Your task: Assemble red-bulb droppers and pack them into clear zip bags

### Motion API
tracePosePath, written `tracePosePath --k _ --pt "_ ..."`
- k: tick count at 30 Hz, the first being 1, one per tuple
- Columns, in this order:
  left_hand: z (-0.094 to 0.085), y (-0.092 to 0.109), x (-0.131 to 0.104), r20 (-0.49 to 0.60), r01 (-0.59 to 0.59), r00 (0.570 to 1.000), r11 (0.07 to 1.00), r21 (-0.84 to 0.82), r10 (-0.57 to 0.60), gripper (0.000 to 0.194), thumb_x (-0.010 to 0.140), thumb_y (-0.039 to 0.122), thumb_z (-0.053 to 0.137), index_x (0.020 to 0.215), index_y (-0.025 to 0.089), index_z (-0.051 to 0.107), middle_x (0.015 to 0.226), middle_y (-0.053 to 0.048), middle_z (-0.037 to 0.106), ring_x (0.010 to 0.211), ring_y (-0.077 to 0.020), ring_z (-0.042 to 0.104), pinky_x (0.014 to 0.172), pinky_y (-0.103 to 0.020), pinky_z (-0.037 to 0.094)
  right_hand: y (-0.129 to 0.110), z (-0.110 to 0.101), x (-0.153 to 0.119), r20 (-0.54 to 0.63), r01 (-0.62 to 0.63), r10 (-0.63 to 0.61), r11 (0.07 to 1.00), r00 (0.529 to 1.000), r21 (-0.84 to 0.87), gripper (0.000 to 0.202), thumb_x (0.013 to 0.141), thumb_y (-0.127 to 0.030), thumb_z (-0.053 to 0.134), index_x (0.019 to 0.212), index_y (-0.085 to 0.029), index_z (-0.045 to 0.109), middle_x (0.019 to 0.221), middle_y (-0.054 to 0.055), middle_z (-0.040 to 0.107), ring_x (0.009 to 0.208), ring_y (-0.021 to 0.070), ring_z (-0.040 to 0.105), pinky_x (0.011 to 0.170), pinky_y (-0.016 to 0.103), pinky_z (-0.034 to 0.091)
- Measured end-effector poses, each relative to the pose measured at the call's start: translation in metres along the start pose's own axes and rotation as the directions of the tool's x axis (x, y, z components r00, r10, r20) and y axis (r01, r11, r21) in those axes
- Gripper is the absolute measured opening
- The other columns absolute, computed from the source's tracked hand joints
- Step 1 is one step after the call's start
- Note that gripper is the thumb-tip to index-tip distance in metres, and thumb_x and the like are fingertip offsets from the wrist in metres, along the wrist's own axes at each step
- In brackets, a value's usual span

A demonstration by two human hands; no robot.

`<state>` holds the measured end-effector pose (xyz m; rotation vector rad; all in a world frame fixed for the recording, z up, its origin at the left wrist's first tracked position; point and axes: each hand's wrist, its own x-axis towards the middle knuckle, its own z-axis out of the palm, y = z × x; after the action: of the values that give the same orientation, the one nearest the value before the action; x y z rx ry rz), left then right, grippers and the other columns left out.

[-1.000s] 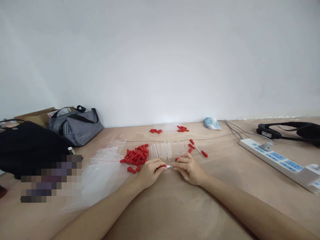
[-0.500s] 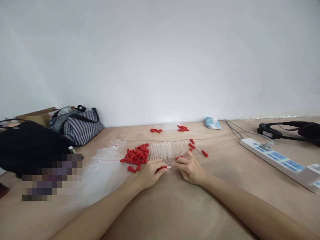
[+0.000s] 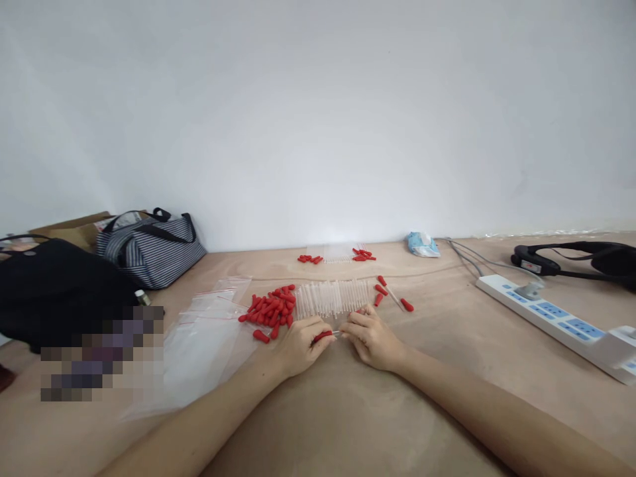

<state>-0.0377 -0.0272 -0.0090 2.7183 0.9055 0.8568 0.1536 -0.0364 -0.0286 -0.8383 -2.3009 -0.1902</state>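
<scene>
slid slightly since the earlier frame, the right hand (image 3: 375, 339) bares a bulb (image 3: 378, 300). its fingertips, nearly closed, seemingly pinch one clear tube (image 3: 336, 333), steadied near centre against one red bulb (image 3: 322, 336) in the left hand's (image 3: 301, 343) closed pinch. right: four loose bulbs, one tube (image 3: 395, 297).

Well left of the grip (image 3: 335, 334), a black bag (image 3: 59, 291) slumps on the desk (image 3: 308, 424), a small bottle (image 3: 142, 298) by its edge; farther back on that side sit a striped bag (image 3: 166, 255) and a cardboard box (image 3: 74, 236); beyond the grip, rightward, a blue-and-white packet (image 3: 423, 244) lies near the wall (image 3: 318, 119); well right are a power strip (image 3: 549, 319) and a black headset (image 3: 536, 263).
</scene>
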Motion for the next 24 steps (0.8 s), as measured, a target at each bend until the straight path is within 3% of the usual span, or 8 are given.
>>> tracePosePath --k 11,18,21,24 --pt "-0.001 0.000 0.001 0.018 -0.005 1.000 1.000 -0.001 0.005 0.019 0.084 0.019 0.044 0.072 0.015 0.058 0.069 -0.002 0.058 0.064 -0.0133 0.055 0.060 -0.023 0.042 0.002 0.006 0.003 0.028 0.000 0.000 1.000 1.000 0.010 0.023 0.085 -0.015 0.039 0.080 -0.016 0.061 0.069 0.004 0.055 0.064 0.0130 0.043 0.067 0.028 0.030" --pt "0.002 -0.007 -0.001 -0.094 0.034 0.995 0.998 0.052 -0.029 0.014 0.083 0.025 0.051 0.076 0.017 0.060 0.071 -0.001 0.064 0.069 -0.0154 0.057 0.071 -0.030 0.040 0.006 -0.007 0.001 0.005 0.014 -0.013 0.999 1.000 -0.042 0.020 0.085 -0.019 0.042 0.093 -0.018 0.061 0.079 0.004 0.060 0.073 0.0141 0.048 0.072 0.032 0.027" --pt "0.000 -0.008 -0.002 -0.103 0.037 0.994 0.997 0.074 -0.029 0.012 0.082 0.026 0.052 0.089 0.019 0.060 0.081 -0.003 0.063 0.078 -0.0179 0.056 0.075 -0.033 0.040 0.011 -0.013 -0.003 -0.029 -0.035 0.032 0.989 0.999 -0.143 0.022 0.083 -0.014 0.043 0.090 -0.020 0.063 0.077 0.004 0.059 0.072 0.0148 0.046 0.073 0.033 0.025" --pt "-0.002 -0.008 -0.005 -0.170 0.087 0.983 0.992 0.089 -0.070 0.035 0.079 0.023 0.054 0.113 0.020 0.048 0.103 -0.007 0.055 0.096 -0.0217 0.050 0.085 -0.037 0.039 0.022 -0.018 -0.007 -0.111 -0.212 0.191 0.951 0.975 -0.226 0.021 0.082 -0.017 0.044 0.086 -0.021 0.065 0.077 0.004 0.059 0.076 0.0162 0.047 0.074 0.034 0.025"
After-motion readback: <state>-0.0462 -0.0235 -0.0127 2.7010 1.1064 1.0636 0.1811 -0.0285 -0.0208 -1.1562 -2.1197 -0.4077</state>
